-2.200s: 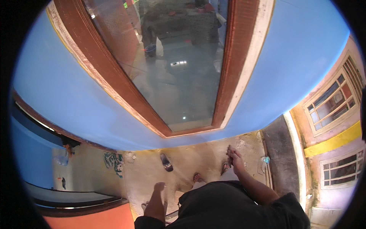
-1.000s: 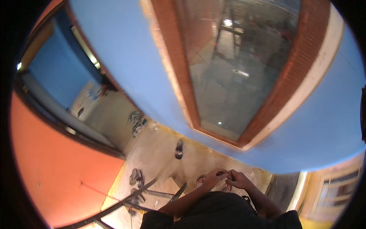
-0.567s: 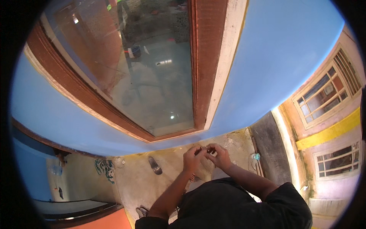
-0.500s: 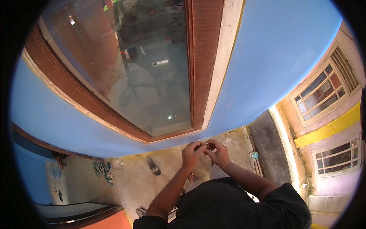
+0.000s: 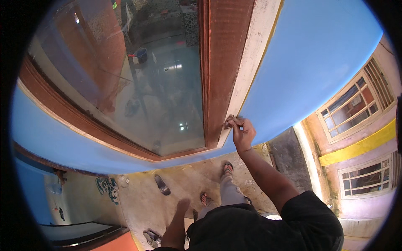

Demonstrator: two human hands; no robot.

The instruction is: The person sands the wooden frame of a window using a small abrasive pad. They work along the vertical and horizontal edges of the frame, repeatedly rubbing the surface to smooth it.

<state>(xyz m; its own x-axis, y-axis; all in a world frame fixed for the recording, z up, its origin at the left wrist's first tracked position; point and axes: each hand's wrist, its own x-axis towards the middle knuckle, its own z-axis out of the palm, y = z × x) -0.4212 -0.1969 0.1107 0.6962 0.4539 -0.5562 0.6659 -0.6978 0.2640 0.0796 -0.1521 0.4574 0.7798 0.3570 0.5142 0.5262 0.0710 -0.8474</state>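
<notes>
My right hand [image 5: 243, 133] is closed in a pinch at the lower part of the white trim strip [image 5: 247, 71] beside the brown window frame [image 5: 225, 54]. Between its fingertips is a small greyish-brown piece [image 5: 229, 121], pressed to the trim; its kind is too small to make out. Low by my side, in front of my dark shirt, hangs my left hand [image 5: 183, 206]. It touches nothing I can see, and its fingers are smeared and partly hidden. The window glass [image 5: 167, 104] reflects a bucket and light spots.
A blue wall [image 5: 305, 62] surrounds the window. On the concrete floor lie a dark sandal [image 5: 162, 185], a pair of sandals [image 5: 151, 238] and a patterned cloth [image 5: 107, 189]. My feet stand close to the wall. A pale building with windows [image 5: 349, 106] rises at the right.
Both hands were together in front of my body. The right hand has moved up and forward to the trim, while the left has dropped to my side.
</notes>
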